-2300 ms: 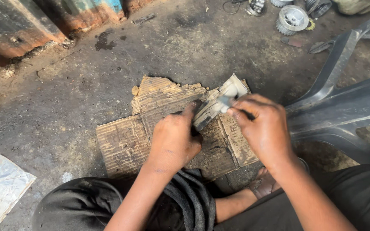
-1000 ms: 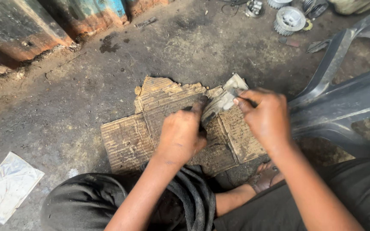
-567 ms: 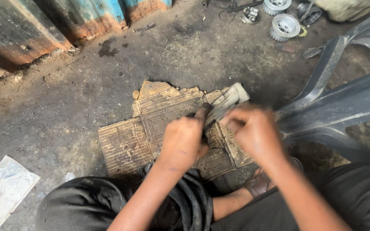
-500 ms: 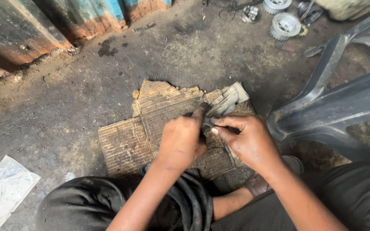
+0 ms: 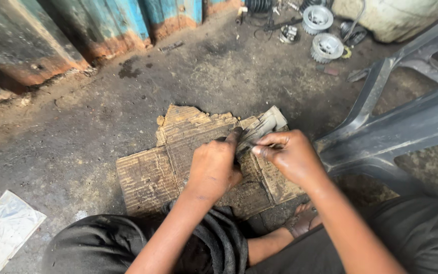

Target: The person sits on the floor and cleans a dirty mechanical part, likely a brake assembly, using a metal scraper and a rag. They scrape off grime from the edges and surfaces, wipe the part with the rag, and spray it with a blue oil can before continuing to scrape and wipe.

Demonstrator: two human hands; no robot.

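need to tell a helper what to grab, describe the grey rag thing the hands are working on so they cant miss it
Start at the torn brown cardboard sheet flat on the dirty floor, left of the grey plastic chair. At its far right corner, the left hand and right hand meet on a crumpled, grimy cloth. It is the only pale, soft thing on the cardboard.

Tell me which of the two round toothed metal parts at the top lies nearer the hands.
The lower toothed part, beside the grey chair leg; the other lies farther up.

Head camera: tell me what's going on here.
A person crouches on a grimy floor over a torn sheet of cardboard. The left hand and right hand meet around a small dirty part wrapped in a rag. A grey plastic chair stands alongside, and toothed metal wheels lie behind.
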